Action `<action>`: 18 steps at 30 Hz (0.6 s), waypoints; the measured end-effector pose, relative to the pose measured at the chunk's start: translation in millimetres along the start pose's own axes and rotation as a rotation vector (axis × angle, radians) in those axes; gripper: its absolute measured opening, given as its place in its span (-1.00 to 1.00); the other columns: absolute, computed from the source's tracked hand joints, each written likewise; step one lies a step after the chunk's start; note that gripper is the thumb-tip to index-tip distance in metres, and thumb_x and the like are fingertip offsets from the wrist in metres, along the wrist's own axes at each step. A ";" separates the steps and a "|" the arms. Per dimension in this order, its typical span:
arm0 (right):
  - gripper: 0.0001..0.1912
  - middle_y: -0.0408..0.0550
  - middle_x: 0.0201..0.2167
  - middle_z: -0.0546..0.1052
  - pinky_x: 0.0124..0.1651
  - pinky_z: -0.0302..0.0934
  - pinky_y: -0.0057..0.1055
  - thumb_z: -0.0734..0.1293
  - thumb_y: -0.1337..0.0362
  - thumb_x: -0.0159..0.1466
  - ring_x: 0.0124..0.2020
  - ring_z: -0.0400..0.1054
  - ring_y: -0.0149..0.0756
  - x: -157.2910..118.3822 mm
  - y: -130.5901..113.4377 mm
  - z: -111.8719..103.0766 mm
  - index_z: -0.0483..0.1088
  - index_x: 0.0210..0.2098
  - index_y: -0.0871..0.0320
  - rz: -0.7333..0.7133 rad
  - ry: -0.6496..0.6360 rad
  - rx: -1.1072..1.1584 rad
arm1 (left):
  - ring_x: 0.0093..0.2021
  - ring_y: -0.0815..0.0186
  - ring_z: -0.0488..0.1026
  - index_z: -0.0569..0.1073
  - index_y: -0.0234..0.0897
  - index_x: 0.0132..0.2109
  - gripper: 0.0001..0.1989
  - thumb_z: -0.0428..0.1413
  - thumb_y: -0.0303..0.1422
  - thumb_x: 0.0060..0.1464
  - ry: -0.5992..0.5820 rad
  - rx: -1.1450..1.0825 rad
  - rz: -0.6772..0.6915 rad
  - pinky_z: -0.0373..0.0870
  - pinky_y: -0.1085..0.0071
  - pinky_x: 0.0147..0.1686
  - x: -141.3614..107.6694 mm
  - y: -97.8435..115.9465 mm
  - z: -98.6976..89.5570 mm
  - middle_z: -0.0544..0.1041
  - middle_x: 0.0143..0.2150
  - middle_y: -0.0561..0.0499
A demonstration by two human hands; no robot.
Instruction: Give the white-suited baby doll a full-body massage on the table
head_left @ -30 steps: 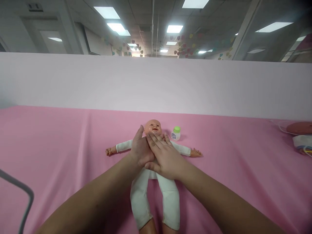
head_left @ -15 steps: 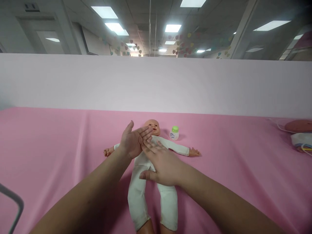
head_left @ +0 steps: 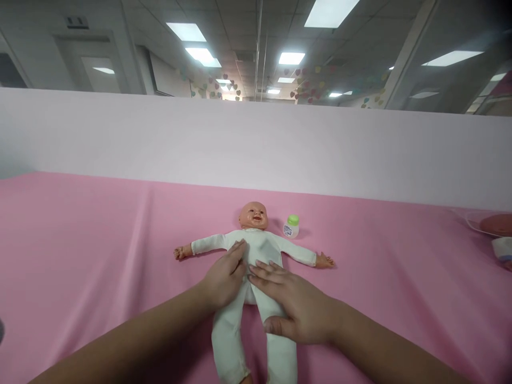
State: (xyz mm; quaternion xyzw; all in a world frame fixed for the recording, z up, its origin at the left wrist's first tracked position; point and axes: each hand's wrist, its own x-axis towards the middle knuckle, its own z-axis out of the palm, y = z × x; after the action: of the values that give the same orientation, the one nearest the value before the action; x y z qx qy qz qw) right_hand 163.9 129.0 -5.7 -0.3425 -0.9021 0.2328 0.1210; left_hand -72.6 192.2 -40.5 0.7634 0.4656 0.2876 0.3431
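A baby doll point(head_left: 256, 242) in a white suit lies on its back on the pink sheet, arms spread and head toward the wall. My left hand point(head_left: 226, 277) rests on its edge at the doll's belly, on the left side, fingers extended with nothing held. My right hand point(head_left: 294, 298) lies palm down over the belly and the top of the leg on the right, its fingers spread and thumb apart. A small jar point(head_left: 291, 227) with a green lid stands to the right of the doll's head.
The pink sheet point(head_left: 96, 229) covers the surface up to a white wall point(head_left: 256, 144). At the far right edge lie a clear tray with a brown oval item point(head_left: 497, 224) and a white cloth item point(head_left: 503, 248). Windows and ceiling lights show above the wall.
Both hands have come down from above the doll's chest onto its belly. My left hand has turned from palm up onto its side. The doll's face is now uncovered, and the view has shifted slightly.
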 end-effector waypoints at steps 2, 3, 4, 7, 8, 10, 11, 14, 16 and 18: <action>0.00 0.11 0.54 -0.09 0.55 -0.35 0.09 0.27 -0.29 0.35 0.56 -0.25 0.06 11.0 5.7 1.0 -0.08 0.53 0.15 0.006 -0.018 -0.008 | 0.56 0.13 -0.06 0.18 -0.38 0.49 -0.33 -0.09 -0.35 0.27 -0.009 -0.006 -0.012 -0.14 0.07 0.52 -1.5 -7.1 4.9 0.02 0.56 -0.09; 0.03 0.13 0.55 -0.12 0.56 -0.38 0.08 0.25 -0.31 0.35 0.57 -0.27 0.06 18.5 10.0 0.1 -0.12 0.54 0.19 0.018 -0.022 -0.021 | 0.56 0.14 -0.06 0.16 -0.41 0.49 -0.31 -0.10 -0.39 0.24 -0.008 -0.018 -0.012 -0.14 0.08 0.52 -1.1 -9.3 6.4 0.02 0.56 -0.09; 0.06 0.15 0.55 -0.15 0.56 -0.40 0.07 0.24 -0.32 0.35 0.57 -0.28 0.05 26.6 15.5 -1.3 -0.16 0.54 0.22 0.033 -0.024 -0.037 | 0.56 0.15 -0.06 0.15 -0.42 0.50 -0.29 -0.10 -0.41 0.22 -0.008 -0.027 -0.007 -0.14 0.10 0.52 -0.4 -10.6 7.1 0.03 0.56 -0.09; 0.04 0.14 0.56 -0.19 0.57 -0.42 0.00 0.16 -0.33 0.38 0.58 -0.32 -0.01 48.2 36.7 -7.0 -0.20 0.54 0.26 0.093 0.000 -0.094 | 0.55 0.15 -0.04 0.13 -0.42 0.51 -0.28 -0.10 -0.41 0.22 -0.007 -0.020 0.020 -0.13 0.11 0.52 0.2 -12.0 6.5 0.04 0.56 -0.09; 0.02 0.12 0.56 -0.20 0.57 -0.41 -0.02 0.13 -0.33 0.39 0.58 -0.33 -0.02 53.2 44.2 -8.8 -0.19 0.54 0.25 0.125 0.014 -0.106 | 0.55 0.14 -0.04 0.13 -0.42 0.50 -0.29 -0.10 -0.39 0.23 -0.007 -0.009 0.025 -0.13 0.10 0.52 -0.4 -12.2 6.0 0.04 0.56 -0.10; 0.03 0.11 0.56 -0.21 0.56 -0.33 -0.03 0.11 -0.35 0.39 0.58 -0.33 0.00 58.5 57.7 -12.0 -0.18 0.54 0.26 0.219 0.046 -0.103 | 0.55 0.12 -0.04 0.17 -0.42 0.49 -0.31 -0.10 -0.39 0.24 -0.019 0.019 0.035 -0.13 0.08 0.52 -2.5 -13.0 5.3 0.05 0.55 -0.11; 0.05 0.12 0.56 -0.20 0.55 -0.28 -0.03 0.11 -0.36 0.37 0.58 -0.30 0.02 58.8 62.9 -13.3 -0.19 0.54 0.26 0.274 0.064 -0.090 | 0.55 0.12 -0.04 0.19 -0.42 0.48 -0.31 -0.09 -0.40 0.24 -0.027 0.032 0.045 -0.12 0.08 0.52 -3.5 -13.5 5.1 0.06 0.55 -0.11; 0.13 0.17 0.56 -0.12 0.52 -0.14 -0.02 0.14 -0.41 0.33 0.56 -0.18 0.08 52.1 71.2 -15.8 -0.22 0.55 0.27 0.409 0.102 -0.041 | 0.54 0.12 -0.02 0.22 -0.40 0.47 -0.31 -0.07 -0.42 0.21 -0.039 0.059 0.070 -0.10 0.08 0.51 -4.9 -14.9 4.1 0.08 0.54 -0.09; 0.12 0.19 0.55 -0.08 0.51 -0.11 -0.02 0.13 -0.41 0.33 0.54 -0.14 0.09 43.6 72.0 -14.9 -0.18 0.55 0.26 0.460 0.119 -0.036 | 0.54 0.11 -0.01 0.21 -0.38 0.48 -0.31 -0.07 -0.41 0.22 -0.044 0.073 0.066 -0.09 0.09 0.51 -4.4 -14.7 1.5 0.08 0.54 -0.09; 0.08 0.20 0.54 -0.06 0.51 -0.13 -0.02 0.12 -0.40 0.35 0.54 -0.13 0.09 34.7 72.0 -10.8 -0.14 0.54 0.27 0.488 0.137 -0.049 | 0.54 0.10 0.01 0.20 -0.35 0.49 -0.33 -0.06 -0.38 0.25 -0.059 0.092 0.057 -0.08 0.08 0.51 -4.3 -13.1 -3.3 0.09 0.53 -0.08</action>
State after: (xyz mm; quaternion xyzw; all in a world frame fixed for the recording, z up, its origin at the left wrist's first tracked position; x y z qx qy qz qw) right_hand 182.8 203.3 -30.5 -0.5681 -0.7878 0.2092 0.1136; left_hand -83.5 193.5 -49.4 0.7996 0.4460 0.2528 0.3127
